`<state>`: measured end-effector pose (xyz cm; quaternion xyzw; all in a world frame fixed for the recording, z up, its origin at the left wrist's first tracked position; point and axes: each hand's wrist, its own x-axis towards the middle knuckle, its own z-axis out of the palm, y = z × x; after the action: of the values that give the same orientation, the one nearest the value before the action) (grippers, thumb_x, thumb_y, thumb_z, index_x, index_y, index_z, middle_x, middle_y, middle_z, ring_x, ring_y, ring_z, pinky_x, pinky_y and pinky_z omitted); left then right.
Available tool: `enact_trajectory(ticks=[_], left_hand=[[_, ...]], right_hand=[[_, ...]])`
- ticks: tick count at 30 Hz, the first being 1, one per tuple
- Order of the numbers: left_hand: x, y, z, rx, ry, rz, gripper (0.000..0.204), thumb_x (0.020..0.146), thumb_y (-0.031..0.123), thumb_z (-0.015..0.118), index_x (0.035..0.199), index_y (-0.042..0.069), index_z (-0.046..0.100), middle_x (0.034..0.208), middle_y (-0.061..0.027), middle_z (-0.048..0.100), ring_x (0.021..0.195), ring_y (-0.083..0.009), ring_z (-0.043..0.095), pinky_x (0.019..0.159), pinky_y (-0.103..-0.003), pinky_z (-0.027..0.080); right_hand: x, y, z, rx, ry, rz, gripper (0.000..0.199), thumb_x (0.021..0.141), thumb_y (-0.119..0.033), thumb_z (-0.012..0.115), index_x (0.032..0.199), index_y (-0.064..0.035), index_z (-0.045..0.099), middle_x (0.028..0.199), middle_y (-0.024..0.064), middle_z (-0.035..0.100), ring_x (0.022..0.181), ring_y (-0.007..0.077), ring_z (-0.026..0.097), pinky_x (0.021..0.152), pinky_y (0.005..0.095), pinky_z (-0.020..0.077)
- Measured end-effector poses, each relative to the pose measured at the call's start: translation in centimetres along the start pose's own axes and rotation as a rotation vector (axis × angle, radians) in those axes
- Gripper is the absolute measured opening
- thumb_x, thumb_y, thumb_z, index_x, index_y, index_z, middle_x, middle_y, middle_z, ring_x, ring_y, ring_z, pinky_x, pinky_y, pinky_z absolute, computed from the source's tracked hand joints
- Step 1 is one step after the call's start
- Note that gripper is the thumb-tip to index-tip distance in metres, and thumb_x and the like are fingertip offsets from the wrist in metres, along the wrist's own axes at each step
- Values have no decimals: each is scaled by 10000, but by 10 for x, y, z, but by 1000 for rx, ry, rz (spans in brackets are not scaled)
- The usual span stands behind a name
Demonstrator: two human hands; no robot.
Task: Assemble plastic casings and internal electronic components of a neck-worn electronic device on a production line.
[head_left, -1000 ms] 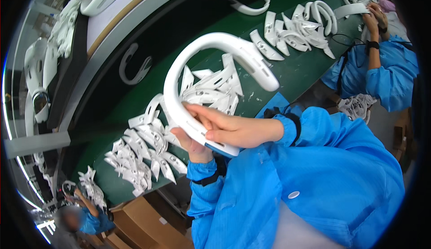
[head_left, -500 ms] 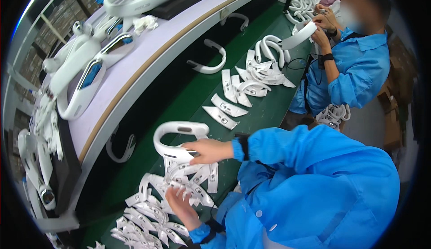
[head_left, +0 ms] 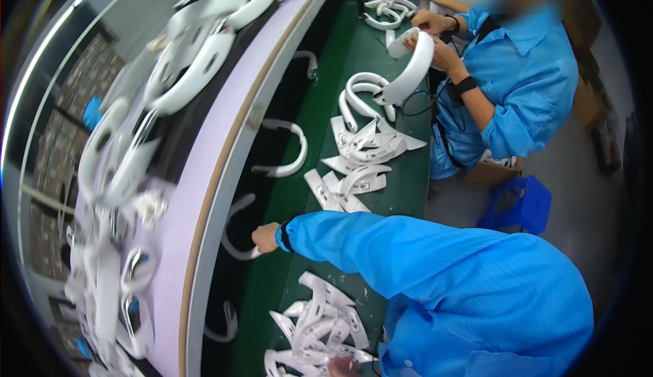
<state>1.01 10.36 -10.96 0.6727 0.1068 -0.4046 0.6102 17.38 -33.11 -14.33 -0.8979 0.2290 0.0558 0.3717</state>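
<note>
A white C-shaped shell [head_left: 236, 234] lies on the green belt along the inner side of the bench. My right hand [head_left: 266, 237] is stretched out to it, fingers closed around its near end. At the lower edge my left hand [head_left: 343, 367] is at a pile of white curved pieces [head_left: 316, 316]; it is cut off and smeared, so its fingers do not show clearly. The pieces in the pile are flat, with pointed ends and small dark slots.
More C-shaped shells [head_left: 289, 149] stand along the belt. A lilac shelf [head_left: 204, 173] with a wooden edge runs above, carrying white curved assemblies [head_left: 187, 57]. A co-worker [head_left: 503, 84] holds a white curved part at far right, beside another pile [head_left: 367, 146]. A blue stool [head_left: 520, 203] is on the floor.
My right hand has moved away from the pile to the belt, bringing the C-shaped shell with it. The view has turned, so my left hand now sits lower.
</note>
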Motion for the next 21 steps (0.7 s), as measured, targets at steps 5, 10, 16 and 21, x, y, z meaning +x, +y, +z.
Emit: enact_trajectory(ticks=[5,10,16,21], left_hand=[[2,10,31,155,34,-129,415,883,352,462,1185,68,437,1035,-92,525,946,-233,519,817,-392,398],[67,59,100,363,-36,-118,411,882,347,467,1184,69,437,1035,-93,525,942,-232,520,817,-390,400],[98,89,166,506,-59,-117,406,881,339,475,1182,70,438,1034,-95,525,936,-231,522,818,-386,403],[110,80,200,513,-92,-126,402,880,333,481,1181,71,439,1033,-97,526,931,-230,523,818,-383,406]], right_hand=[[21,95,-103,190,728,228,282,683,-130,548,947,-61,616,888,193,615,848,372,601,703,461,501],[41,201,-163,510,772,715,527,725,-98,565,1231,-135,423,1167,198,432,1097,402,446,880,474,426],[66,285,-151,508,737,934,562,676,-118,683,1162,-56,406,1106,204,470,973,361,561,746,419,518],[68,278,-174,943,814,818,449,696,-149,628,1070,2,430,958,246,590,910,402,588,795,433,486]])
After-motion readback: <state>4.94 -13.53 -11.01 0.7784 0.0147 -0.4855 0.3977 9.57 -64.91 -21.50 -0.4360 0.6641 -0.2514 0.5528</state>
